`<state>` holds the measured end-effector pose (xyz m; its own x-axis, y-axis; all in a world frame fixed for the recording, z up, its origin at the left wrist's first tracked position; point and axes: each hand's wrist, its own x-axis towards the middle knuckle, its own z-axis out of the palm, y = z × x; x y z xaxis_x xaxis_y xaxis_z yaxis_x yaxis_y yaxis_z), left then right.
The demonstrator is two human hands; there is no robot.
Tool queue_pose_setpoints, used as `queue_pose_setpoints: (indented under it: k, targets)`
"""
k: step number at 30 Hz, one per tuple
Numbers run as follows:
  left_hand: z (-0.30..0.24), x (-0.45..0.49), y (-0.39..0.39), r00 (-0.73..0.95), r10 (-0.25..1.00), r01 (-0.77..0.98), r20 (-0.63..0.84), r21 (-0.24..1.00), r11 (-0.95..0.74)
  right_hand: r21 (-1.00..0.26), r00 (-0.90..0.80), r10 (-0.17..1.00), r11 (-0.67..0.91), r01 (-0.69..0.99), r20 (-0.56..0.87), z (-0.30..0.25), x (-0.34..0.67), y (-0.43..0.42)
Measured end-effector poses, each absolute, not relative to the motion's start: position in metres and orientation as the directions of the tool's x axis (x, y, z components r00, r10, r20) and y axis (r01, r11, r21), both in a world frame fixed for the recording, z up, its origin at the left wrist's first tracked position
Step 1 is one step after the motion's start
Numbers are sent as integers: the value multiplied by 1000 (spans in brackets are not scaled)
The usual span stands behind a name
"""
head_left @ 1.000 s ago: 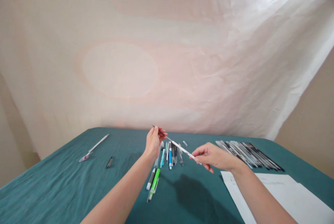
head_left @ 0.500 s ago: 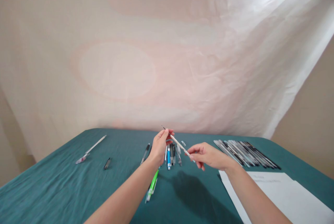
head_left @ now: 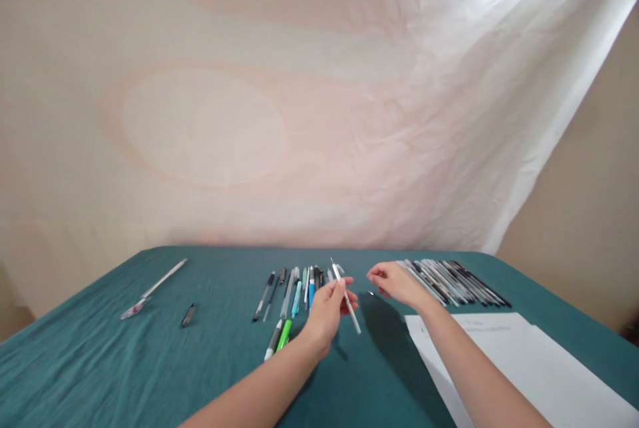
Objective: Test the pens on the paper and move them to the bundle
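My left hand is closed around a slim white pen over the middle of the table. The pen slants, its thin tip pointing up and away and its white end down towards me. To the right, my right hand has its fingers curled together, apart from the pen. A tiny dark and light piece shows just below those fingertips; whether they hold it, I cannot make out. Behind and left of my left hand lie several pens, among them a blue one and a light-blue one, partly hidden by the hand.
A row of pens lies at the right behind white paper sheets. Nearer me are a green pen and a grey-white pen. On the left lie a dark pen cap and a long white stick with a clear end.
My right hand has let go of the white pen's rear end and drawn away. The left hand has come lower and nearer, turning the pen steeper. The view has shifted slightly right.
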<state>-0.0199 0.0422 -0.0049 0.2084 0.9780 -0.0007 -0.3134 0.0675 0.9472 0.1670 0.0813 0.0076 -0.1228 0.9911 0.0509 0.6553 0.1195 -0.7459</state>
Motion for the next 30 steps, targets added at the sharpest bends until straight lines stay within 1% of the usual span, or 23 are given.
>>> queue_pose_setpoints:
  k: [2,9,12,15,18,20,21,23,25,27,30]
  targets:
    - [-12,-14,35,261,965,-276,-22,956,96,-711,-56,995,94,697,77,-7,173,89]
    - [-24,-7,22,383,924,-147,0,987,61,-676,-62,997,75,733,43,-25,169,92]
    - [-25,-9,23,411,912,-129,15,991,42,-683,-73,997,70,727,25,-26,165,90]
    - [-23,-10,21,429,902,-119,37,993,17,-723,-102,995,69,687,-2,-22,162,88]
    - [-23,-8,18,441,896,-125,60,992,-5,-787,-147,989,71,612,-25,-8,161,84]
    - [-23,-7,18,441,895,-140,64,990,-2,-853,-169,986,78,515,-11,6,162,81]
    - [-24,-7,18,439,896,-148,63,989,3,-899,-178,984,79,430,1,13,162,79]
    - [-24,-6,18,433,899,-158,58,987,13,-979,-198,980,54,196,15,26,163,75]
    - [-24,-6,19,430,901,-162,56,987,17,-1000,-214,977,15,17,11,33,164,72]
    - [-23,-6,19,433,900,-157,55,987,16,-1000,-219,976,-5,-28,2,37,162,69]
    - [-21,-6,18,444,895,-138,55,990,8,-1000,-224,975,-6,-26,0,38,160,68]
